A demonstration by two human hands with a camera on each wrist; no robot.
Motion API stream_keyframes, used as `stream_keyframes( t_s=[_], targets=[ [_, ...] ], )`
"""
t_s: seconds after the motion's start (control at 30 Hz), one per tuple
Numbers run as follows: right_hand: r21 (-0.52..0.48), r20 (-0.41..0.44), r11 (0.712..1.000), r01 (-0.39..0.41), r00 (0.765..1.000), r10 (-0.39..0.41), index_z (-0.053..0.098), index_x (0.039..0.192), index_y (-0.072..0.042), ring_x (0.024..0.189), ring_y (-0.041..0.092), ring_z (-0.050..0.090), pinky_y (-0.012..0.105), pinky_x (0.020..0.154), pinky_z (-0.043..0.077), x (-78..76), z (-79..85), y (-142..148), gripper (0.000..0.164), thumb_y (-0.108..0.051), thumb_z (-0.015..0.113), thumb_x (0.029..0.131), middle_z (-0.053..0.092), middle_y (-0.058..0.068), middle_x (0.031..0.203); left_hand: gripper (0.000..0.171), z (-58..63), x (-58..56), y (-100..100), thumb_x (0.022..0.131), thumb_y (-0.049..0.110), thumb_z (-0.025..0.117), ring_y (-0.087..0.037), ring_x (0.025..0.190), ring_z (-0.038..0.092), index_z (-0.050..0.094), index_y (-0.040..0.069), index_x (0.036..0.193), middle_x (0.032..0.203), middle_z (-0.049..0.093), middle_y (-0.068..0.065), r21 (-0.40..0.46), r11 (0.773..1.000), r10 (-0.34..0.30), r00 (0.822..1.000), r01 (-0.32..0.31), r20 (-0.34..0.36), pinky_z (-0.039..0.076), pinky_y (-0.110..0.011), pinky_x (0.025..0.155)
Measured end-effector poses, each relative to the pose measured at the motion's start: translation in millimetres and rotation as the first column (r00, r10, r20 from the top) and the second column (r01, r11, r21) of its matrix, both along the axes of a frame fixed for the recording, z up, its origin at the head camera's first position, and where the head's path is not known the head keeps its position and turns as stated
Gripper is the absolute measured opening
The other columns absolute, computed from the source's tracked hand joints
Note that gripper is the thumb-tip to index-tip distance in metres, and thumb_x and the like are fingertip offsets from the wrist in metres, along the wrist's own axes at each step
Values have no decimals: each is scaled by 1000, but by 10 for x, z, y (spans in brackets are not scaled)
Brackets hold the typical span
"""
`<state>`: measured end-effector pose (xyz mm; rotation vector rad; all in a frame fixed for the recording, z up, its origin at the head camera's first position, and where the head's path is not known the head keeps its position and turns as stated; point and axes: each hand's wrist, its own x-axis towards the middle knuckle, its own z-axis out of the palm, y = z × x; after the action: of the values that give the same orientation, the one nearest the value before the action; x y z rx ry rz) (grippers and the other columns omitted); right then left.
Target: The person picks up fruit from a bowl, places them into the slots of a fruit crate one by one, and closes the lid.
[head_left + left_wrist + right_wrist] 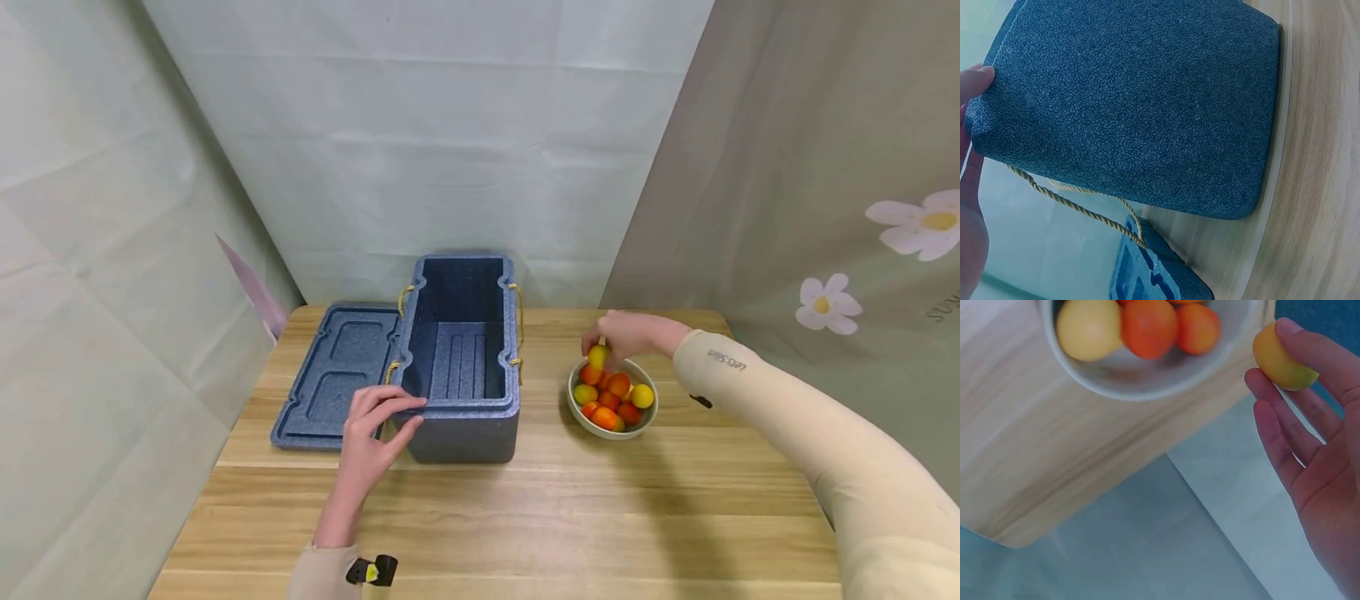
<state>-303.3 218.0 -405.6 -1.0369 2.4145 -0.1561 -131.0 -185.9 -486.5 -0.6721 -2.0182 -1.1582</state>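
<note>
A blue-grey speckled foam box [465, 437] stands lidless in the middle of the table, its inside bare. At its near left corner my left hand [372, 429] pinches the rim, fingers over the top edge and thumb against the outer wall, as the left wrist view also shows. To the right is a white bowl [576, 408] of several red, orange and yellow round fruits [604, 418]. Over the bowl's far side my right hand [622, 333] pinches a small yellow fruit [1282, 359] with a greenish end between thumb and fingertips.
The box's lid [333, 375] lies flat to its left on the wooden table [480, 533]. Yellow cord handles [519, 325] hang at the box's sides. Pale curtains [420, 150] enclose the back and sides of the table.
</note>
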Motion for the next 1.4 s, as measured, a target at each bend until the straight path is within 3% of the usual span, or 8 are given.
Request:
stream_keyframes(
  t_s=[0.23,0.47,0.7,1.0,1.4],
  targets=[
    [-19,-61,1000,-12,998,10,72,112,-17,91,16,66,33,82,57,-108,329,-126,31,-11,79,82,72,4,113,36,7,19,9,67,-6,82,-24,98,53,78,9,100,99,68,-9,3,1000,1,1000,-1,-6,34,-24,95],
    [9,-91,1000,2,996,-1,72,113,-16,88,17,66,35,84,56,-228,705,-324,31,-11,78,83,72,5,114,27,-2,26,-1,75,3,81,-20,99,53,78,10,101,99,67,-8,-1,1000,8,1000,-8,1,33,-23,95],
    [2,-94,1000,4,996,-4,71,115,-16,90,20,69,37,87,57,-312,1022,-584,33,-11,79,83,71,6,117,27,4,32,6,75,3,81,-20,98,53,78,11,101,99,67,-7,2,1000,8,1000,-8,1,33,-24,95],
    [-10,-116,1000,-22,993,21,71,118,-13,99,24,69,38,93,55,-418,1279,-1021,35,-10,78,84,70,7,120,27,-6,16,9,76,3,80,-19,99,52,78,11,101,100,67,-7,5,1000,10,1000,-10,9,33,-23,95],
    [-39,-98,999,-8,995,4,67,124,-14,110,23,61,37,97,51,-510,1484,-1661,39,-11,75,86,66,7,127,25,-15,22,16,77,5,80,-19,100,52,78,11,102,100,67,-7,9,1000,12,1000,-12,11,33,-23,96]
  ],
)
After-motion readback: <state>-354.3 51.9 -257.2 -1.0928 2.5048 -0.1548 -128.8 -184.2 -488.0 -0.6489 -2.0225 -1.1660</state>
